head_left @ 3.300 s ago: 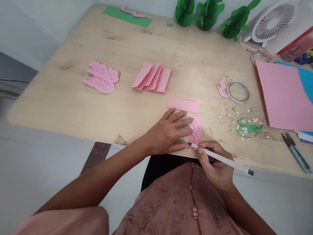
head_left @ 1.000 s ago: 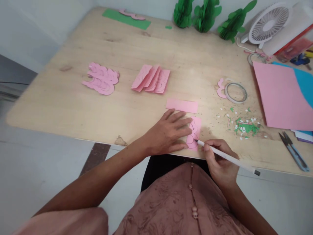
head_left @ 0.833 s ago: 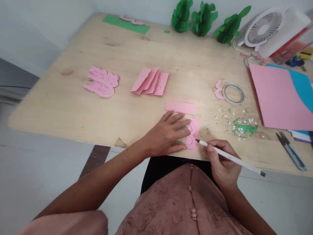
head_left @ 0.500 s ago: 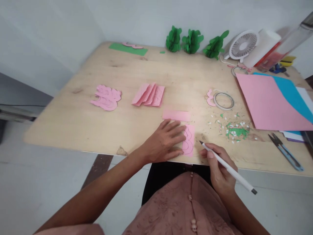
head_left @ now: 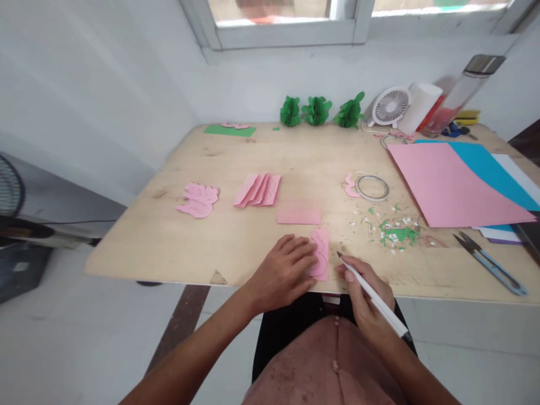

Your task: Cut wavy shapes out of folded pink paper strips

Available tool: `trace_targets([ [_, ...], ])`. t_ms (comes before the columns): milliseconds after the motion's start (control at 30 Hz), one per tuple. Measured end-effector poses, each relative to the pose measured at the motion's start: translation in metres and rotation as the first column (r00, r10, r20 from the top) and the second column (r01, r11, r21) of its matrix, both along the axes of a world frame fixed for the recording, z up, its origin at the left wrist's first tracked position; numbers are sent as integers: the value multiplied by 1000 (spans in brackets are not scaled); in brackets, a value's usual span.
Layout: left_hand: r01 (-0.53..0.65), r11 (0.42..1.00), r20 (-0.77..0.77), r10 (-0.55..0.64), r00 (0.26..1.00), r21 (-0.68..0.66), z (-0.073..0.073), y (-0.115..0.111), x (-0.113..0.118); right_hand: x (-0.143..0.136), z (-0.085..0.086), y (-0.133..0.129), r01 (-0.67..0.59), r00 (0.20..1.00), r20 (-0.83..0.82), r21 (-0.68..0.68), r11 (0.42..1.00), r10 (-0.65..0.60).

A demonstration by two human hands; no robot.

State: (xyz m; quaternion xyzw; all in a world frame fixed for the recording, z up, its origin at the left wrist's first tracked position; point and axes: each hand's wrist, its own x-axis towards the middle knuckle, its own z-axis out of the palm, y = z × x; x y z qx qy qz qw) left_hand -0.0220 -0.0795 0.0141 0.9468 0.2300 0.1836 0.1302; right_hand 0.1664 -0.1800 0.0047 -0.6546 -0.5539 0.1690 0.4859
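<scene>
Your left hand (head_left: 284, 273) lies palm down, fingers slightly spread, their tips over the left edge of the pink strip with drawn curves (head_left: 322, 256), just right of that hand. Your right hand (head_left: 367, 289) pinches a white pen (head_left: 373, 295), its dark tip apart from the strip. Beyond your right hand lie green and white scraps (head_left: 399, 233)

A small pink paper rectangle (head_left: 323, 256) lies flat on the table (head_left: 147, 247), near its front edge, long sides running away from that edge; a dark, curvy outline marks its face, partly covered at left; a white pen (head_left: 382, 306) slants across the table's front edge, dark tip inward.
</scene>
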Motion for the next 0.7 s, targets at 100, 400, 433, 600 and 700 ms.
trace_targets([
  [100, -7, 1000, 12, 7, 1000, 24, -4, -10, -1, 1, -3, -1, -17, 1000, -14, 11, 1000, 17],
  [400, -117, 984, 220, 85, 972, 135, -17, -42, 0, 2, -12, -2, -55, 997, -60, 31, 998, 57],
  [433, -127, 983, 248, 91, 965, 131, -18, -45, 1, 2, -13, -2, -57, 996, -64, 30, 998, 59],
  [600, -177, 983, 367, 145, 919, 54, -20, -56, 2, 3, -11, -1, -57, 996, -67, 24, 998, 59],
  [700, -193, 981, 424, 185, 886, -25, -17, -64, 2, 3, -5, -2, -59, 993, -99, 13, 998, 60],
])
